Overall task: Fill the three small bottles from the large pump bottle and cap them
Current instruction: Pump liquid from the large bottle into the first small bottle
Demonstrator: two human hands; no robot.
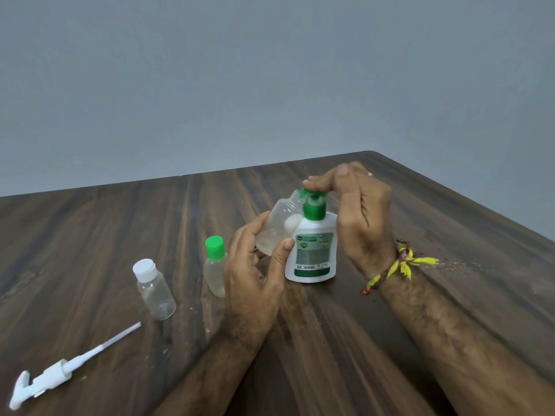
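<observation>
L hand (255, 274) grips open bottle (277, 226), tilted so mouth meets spout; R hand (357, 211), fingers curled, presses pump bottle (312, 250) mid-desk (90, 241), I judge to dose it w/o spills.

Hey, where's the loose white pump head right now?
In the head view, the white pump head lies flat on the table at the far lower left, nearer than the white-capped bottle and well clear of both hands.

Head camera looks down (close) at table (120, 235).
</observation>
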